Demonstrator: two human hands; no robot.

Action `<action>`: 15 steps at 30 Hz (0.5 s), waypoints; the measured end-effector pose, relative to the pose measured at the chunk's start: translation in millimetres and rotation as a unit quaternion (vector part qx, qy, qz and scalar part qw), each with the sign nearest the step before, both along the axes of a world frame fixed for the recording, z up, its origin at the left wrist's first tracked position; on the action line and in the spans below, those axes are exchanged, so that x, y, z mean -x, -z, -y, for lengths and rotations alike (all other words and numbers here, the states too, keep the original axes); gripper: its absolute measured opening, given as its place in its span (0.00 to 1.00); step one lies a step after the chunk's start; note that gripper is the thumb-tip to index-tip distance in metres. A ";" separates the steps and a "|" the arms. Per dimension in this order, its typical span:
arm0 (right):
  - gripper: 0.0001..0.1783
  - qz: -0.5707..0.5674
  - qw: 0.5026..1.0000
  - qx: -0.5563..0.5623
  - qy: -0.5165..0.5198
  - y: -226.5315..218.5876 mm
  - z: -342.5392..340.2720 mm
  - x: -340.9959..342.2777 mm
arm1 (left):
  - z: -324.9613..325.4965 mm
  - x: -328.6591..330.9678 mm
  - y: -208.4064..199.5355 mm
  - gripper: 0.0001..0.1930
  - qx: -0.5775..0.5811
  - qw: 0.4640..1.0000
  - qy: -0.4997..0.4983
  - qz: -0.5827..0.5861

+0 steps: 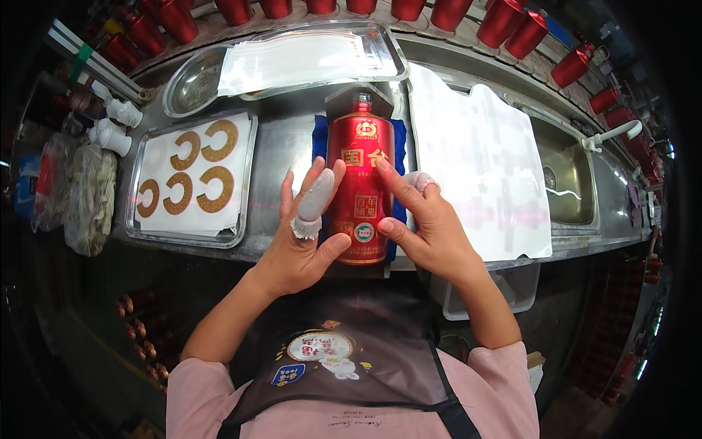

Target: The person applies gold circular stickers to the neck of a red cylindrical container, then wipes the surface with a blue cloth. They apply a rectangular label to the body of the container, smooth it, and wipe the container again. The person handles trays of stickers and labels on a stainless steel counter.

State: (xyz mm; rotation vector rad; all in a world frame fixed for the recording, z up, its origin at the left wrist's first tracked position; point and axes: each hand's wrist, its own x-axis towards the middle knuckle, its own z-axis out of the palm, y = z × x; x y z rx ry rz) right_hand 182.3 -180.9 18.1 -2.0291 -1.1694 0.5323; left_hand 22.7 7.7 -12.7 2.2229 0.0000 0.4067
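Observation:
A red bottle [355,172] with gold print and a clear neck lies face up, neck pointing away from me, on a blue cloth [399,139] in a metal holder. My left hand [296,238] is at its left side, fingers stretched out and apart. A grey fabric finger cover [316,194] is on one finger. On the other side, my right hand [435,230] has its fingers spread, with the index fingertip and thumb over the bottle's right edge. Another fabric cover [418,181] is on a right finger. Whether the fingertips touch the bottle, I cannot tell.
Left of the bottle, a metal tray [247,197] carries several gold C-shaped labels [216,188]. Behind, another tray [395,55] bears white sheets. White sheeting [479,175] covers the right side, beside a sink [559,172] with a faucet [621,132]. Red bottles [448,13] line a far conveyor.

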 end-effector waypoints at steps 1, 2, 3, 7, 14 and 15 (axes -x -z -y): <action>0.35 0.007 1.000 -0.004 0.004 -1.9 -1.0 -0.1 | -0.3 -0.9 -0.9 0.40 -0.003 1.000 -0.001 -0.001; 0.35 0.019 1.000 -0.019 0.009 -3.3 -2.6 0.3 | -0.2 -2.1 -1.6 0.40 -0.001 1.000 -0.002 0.009; 0.36 0.026 1.000 0.002 0.007 -4.3 -4.3 1.6 | 0.5 -3.3 -2.1 0.40 0.006 1.000 -0.007 0.006; 0.37 0.052 0.999 0.000 0.004 -4.3 -10.6 6.6 | 3.4 -7.2 -1.8 0.39 -0.038 0.999 -0.004 -0.018; 0.38 0.016 1.000 -0.001 0.013 -3.9 -9.4 1.6 | 2.1 -10.9 -1.9 0.40 -0.026 0.999 -0.009 0.021; 0.39 0.004 1.000 0.015 0.016 -3.9 -10.1 1.0 | 2.0 -11.6 -2.6 0.40 -0.027 1.000 -0.016 -0.001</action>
